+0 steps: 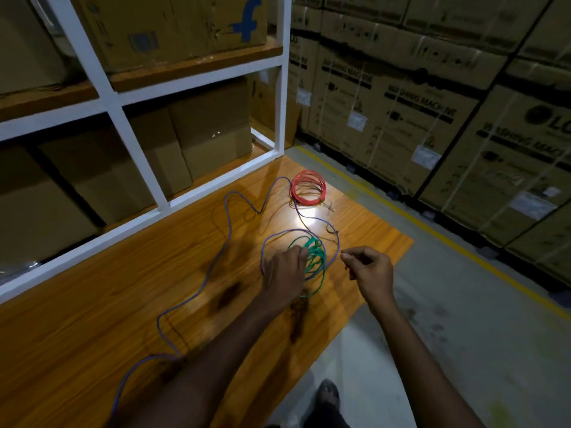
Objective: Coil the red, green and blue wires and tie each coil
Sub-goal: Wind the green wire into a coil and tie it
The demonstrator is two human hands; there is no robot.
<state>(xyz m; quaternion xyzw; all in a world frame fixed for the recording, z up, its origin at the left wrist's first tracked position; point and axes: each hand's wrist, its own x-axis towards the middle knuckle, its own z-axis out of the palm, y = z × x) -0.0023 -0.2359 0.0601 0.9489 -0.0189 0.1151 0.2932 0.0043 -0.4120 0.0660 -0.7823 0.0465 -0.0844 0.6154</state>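
Observation:
A red wire coil lies at the far end of the wooden table. The green wire coil sits nearer, and my left hand grips its left side. The blue wire runs loose across the table in long curves, with one loop around the green coil. My right hand hovers just right of the green coil with fingers curled, pinching something thin that is too small to identify. A thin tie lies beside the red coil.
A white shelf frame with cardboard boxes stands along the table's far left. Stacked washing machine cartons line the right, behind a yellow floor line. The grey floor and my shoe are right of the table edge.

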